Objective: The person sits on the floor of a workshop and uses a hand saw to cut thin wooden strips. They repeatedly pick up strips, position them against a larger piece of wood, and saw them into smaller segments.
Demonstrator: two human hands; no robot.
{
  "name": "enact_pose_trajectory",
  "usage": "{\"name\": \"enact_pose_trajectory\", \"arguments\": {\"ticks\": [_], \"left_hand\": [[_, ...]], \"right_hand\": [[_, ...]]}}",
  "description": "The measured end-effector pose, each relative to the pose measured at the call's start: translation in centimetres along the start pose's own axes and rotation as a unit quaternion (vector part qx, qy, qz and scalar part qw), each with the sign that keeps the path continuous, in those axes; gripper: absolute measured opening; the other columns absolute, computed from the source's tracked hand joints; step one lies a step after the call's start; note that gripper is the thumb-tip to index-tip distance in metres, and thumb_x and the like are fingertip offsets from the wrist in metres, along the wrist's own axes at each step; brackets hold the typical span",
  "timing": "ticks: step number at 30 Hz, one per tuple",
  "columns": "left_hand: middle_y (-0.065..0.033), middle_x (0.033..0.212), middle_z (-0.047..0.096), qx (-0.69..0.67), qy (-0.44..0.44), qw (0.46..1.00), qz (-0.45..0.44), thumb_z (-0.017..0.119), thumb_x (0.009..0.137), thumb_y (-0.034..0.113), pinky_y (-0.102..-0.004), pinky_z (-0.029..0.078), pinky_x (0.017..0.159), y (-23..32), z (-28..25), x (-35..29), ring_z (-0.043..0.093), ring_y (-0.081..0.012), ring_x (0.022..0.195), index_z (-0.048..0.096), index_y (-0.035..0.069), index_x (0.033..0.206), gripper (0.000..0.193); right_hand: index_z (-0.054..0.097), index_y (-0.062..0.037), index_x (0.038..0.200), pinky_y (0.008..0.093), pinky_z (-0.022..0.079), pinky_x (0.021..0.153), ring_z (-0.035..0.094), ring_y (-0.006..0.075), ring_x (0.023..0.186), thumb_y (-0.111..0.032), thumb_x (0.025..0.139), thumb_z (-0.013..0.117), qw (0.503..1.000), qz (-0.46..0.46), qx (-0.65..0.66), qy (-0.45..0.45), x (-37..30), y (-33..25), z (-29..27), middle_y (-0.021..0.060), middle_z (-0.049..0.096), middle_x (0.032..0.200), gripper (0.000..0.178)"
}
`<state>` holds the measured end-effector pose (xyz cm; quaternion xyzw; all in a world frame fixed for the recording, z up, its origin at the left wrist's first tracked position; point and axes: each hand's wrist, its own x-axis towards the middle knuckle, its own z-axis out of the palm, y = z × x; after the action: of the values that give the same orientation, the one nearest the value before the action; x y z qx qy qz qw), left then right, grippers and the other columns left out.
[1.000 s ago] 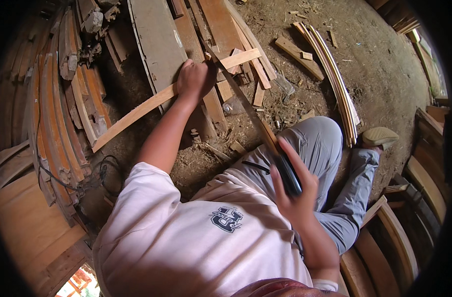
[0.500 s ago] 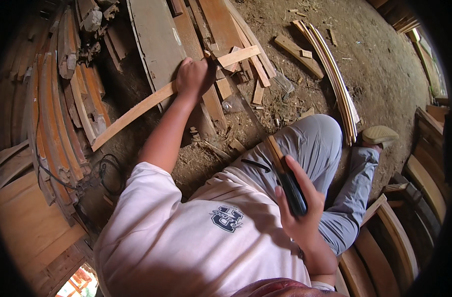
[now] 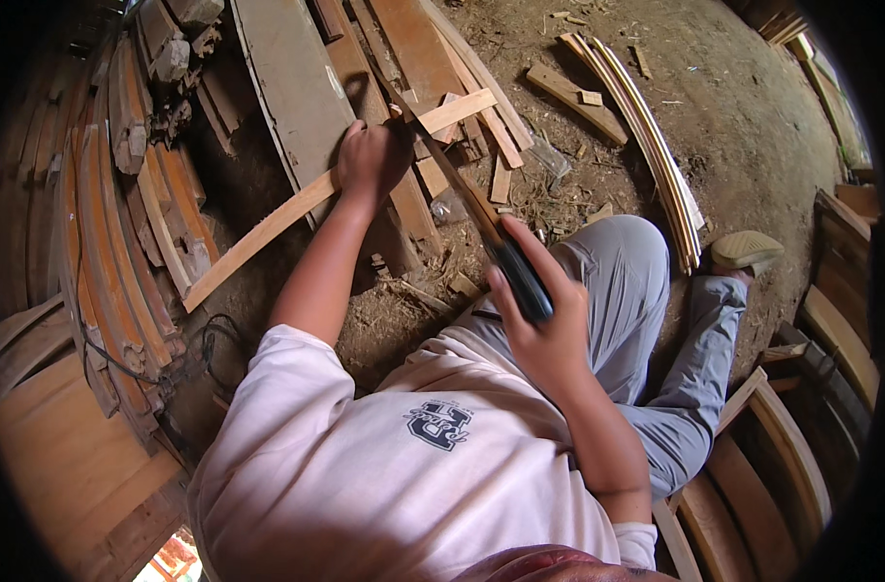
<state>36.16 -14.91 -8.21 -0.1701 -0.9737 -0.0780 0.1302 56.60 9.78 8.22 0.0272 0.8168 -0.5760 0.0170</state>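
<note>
Strip of pale wood (image 3: 263, 240) lies under the left hand (image 3: 374, 162), closed on it presumably for steadiness; beside that hand crosses a long black-handled saw (image 3: 476, 206), gripped by the right hand (image 3: 553, 335).

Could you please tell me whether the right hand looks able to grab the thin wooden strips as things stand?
Probably not: the right hand is holding the saw handle, and the bent knee lies between it and the thin wooden strips.
</note>
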Motion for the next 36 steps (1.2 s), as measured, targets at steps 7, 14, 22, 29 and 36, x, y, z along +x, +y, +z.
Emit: {"name": "enact_pose_trajectory", "arguments": {"ticks": [7, 14, 22, 29, 36], "left_hand": [[-0.0229, 0.077, 0.071, 0.044, -0.044, 0.998, -0.033, 0.064, 0.087, 0.01, -0.0429, 0.055, 0.081, 0.3, -0.8, -0.1, 0.07, -0.036, 0.082, 0.071, 0.004, 0.082, 0.011], [-0.0201, 0.071, 0.069, -0.046, 0.007, 0.999, -0.007, 0.064, 0.086, 0.014, -0.0442, 0.053, 0.084, 1.2, -2.3, 0.4, 0.067, -0.039, 0.07, 0.072, 0.006, 0.076, 0.015], [-0.0229, 0.074, 0.071, 0.004, -0.006, 0.999, -0.036, 0.064, 0.085, 0.009, -0.0414, 0.053, 0.087, 0.0, -0.7, -0.2, 0.07, -0.0358, 0.074, 0.072, 0.005, 0.073, 0.015], [-0.0193, 0.075, 0.072, 0.071, -0.021, 0.997, -0.027, 0.064, 0.087, 0.006, -0.0389, 0.054, 0.087, 0.2, -0.5, -0.4, 0.07, -0.0328, 0.076, 0.071, 0.005, 0.082, 0.009], [-0.0217, 0.075, 0.07, -0.016, 0.019, 1.0, -0.012, 0.064, 0.085, 0.011, -0.0442, 0.052, 0.089, 0.7, -1.3, -0.4, 0.068, -0.0388, 0.079, 0.069, 0.005, 0.073, 0.015]], "right_hand": [[0.058, 0.0004, 0.149, 0.0285, 0.058, 0.085, 0.08, 0.0281, 0.103, 0.003, 0.091, 0.074, 0.996, -0.022, -0.083, -0.039, -6.6, -3.8, -6.5, 0.0208, 0.078, 0.118, 0.06], [0.061, -0.0053, 0.147, 0.03, 0.058, 0.081, 0.079, 0.0216, 0.096, -0.005, 0.096, 0.074, 0.999, -0.009, -0.037, 0.001, 1.6, 0.2, -0.9, 0.0231, 0.078, 0.111, 0.053], [0.06, -0.0053, 0.148, 0.029, 0.058, 0.081, 0.081, 0.0253, 0.096, -0.004, 0.094, 0.074, 0.998, -0.035, -0.042, -0.005, -2.5, -0.6, -2.6, 0.0226, 0.078, 0.111, 0.055], [0.059, -0.0036, 0.149, 0.0289, 0.058, 0.082, 0.081, 0.0251, 0.099, 0.0, 0.093, 0.073, 0.996, -0.043, -0.069, -0.021, -7.0, -1.8, -6.7, 0.0224, 0.078, 0.111, 0.058], [0.06, -0.009, 0.148, 0.0326, 0.059, 0.077, 0.081, 0.0306, 0.093, -0.007, 0.095, 0.074, 0.999, -0.052, -0.005, 0.003, 2.3, 1.9, 2.1, 0.0232, 0.078, 0.106, 0.055]]}}
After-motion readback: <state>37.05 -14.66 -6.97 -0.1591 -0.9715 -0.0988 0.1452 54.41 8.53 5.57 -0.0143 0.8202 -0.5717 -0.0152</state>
